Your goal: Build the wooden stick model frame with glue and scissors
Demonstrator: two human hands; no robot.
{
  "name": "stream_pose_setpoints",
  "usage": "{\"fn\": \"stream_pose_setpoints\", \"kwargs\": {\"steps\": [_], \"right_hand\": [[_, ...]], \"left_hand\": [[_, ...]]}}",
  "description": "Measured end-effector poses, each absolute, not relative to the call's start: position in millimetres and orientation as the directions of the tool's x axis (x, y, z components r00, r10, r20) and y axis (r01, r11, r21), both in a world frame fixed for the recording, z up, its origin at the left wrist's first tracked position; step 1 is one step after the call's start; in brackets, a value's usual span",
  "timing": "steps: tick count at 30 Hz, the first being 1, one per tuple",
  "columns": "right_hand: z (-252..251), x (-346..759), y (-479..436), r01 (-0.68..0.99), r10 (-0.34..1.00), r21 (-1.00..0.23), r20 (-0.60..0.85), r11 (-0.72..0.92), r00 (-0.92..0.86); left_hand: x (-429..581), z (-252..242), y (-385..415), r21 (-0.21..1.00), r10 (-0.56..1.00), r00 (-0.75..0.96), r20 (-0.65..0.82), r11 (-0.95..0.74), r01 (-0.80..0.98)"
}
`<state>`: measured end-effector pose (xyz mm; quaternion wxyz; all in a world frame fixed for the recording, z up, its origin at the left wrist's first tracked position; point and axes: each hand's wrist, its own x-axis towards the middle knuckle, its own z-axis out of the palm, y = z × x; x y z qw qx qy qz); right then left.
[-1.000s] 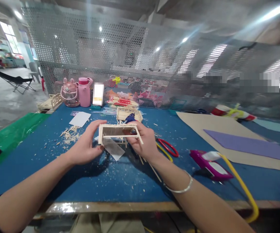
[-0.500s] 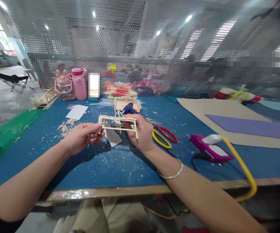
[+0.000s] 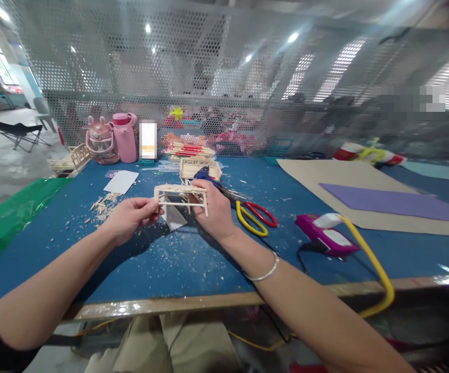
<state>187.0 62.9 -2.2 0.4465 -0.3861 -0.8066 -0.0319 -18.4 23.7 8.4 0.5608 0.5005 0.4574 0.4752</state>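
Observation:
A small wooden stick frame (image 3: 180, 189), shaped like a little table with legs, is held up above the blue tabletop between my two hands. My left hand (image 3: 133, 216) pinches its left end between thumb and fingers. My right hand (image 3: 215, 210) grips its right end, with some fingers hidden behind the sticks. Just beyond the right hand lie a blue-handled tool (image 3: 206, 174) and scissors (image 3: 252, 217) with one yellow and one red loop. A wooden stick tray (image 3: 200, 170) stands behind the frame. Under it lies a grey-white sheet (image 3: 174, 219).
Wood scraps (image 3: 107, 203) and a white card (image 3: 121, 182) lie left. Pink bottles (image 3: 124, 139), a bundle of sticks (image 3: 189, 151) and a perforated metal screen (image 3: 131, 67) stand at the back. A purple device (image 3: 325, 235) with a yellow cable and a purple sheet (image 3: 395, 202) lie right.
The stick frame has turned slightly, its right end now nearer the left one in view. Both hands keep hold. The whole scene has shifted a little left.

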Motion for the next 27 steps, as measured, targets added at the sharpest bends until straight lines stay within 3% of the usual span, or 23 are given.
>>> {"fn": "stream_pose_setpoints", "kwargs": {"steps": [5,10,13,16,22,27], "right_hand": [[4.3,196.1,73.0,0.627,0.632,-0.254,0.588,0.737,-0.505],[27.7,224.5,99.4,0.783,0.819,-0.413,0.535,0.466,-0.206],[35.7,236.1,121.4,0.922,0.935,-0.309,0.333,0.233,-0.124],[30.0,237.7,142.0,0.967,0.977,-0.196,0.169,0.164,-0.132],[8.0,228.9,171.7,0.956,0.977,-0.25,0.182,0.153,-0.109],[12.5,235.9,180.0,0.928,0.954,-0.361,0.297,0.089,0.024]], "left_hand": [[-42.4,11.1,30.5,0.983,0.996,0.069,0.056,-0.067,0.17],[-60.3,4.3,25.4,0.868,0.968,0.246,0.05,-0.163,0.469],[-61.6,1.5,22.7,0.801,0.935,0.354,0.016,-0.224,0.555],[-58.0,2.2,20.2,0.77,0.901,0.435,0.015,-0.288,0.57],[-47.1,5.0,16.3,0.706,0.944,0.327,0.047,-0.263,0.657],[-45.1,2.6,17.6,0.647,0.943,0.332,0.004,-0.256,0.719]]}}
